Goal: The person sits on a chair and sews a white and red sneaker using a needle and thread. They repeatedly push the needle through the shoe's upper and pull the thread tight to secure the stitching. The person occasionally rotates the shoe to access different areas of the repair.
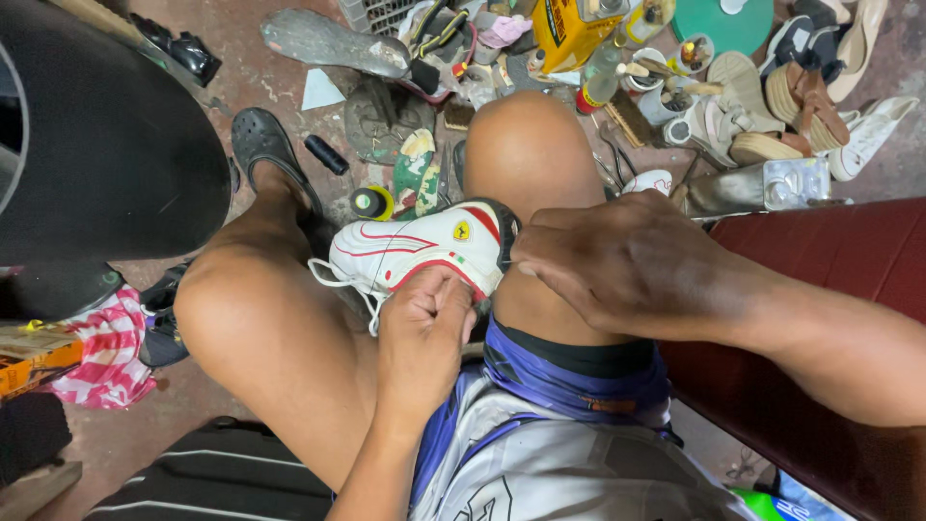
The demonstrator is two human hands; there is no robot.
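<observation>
1. White-and-red sneaker (415,249) lay wedged between the bare knees, laces dangling left.
2. Left hand (424,323) gripped its lower edge, fingers curled tight in a fist.
3. Right hand (627,260) pinched the heel, fingers pressed together.

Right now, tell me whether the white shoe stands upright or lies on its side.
On its side. The shoe is wedged between the knees, its red-striped flank facing up, left hand and right hand gripping it.
</observation>
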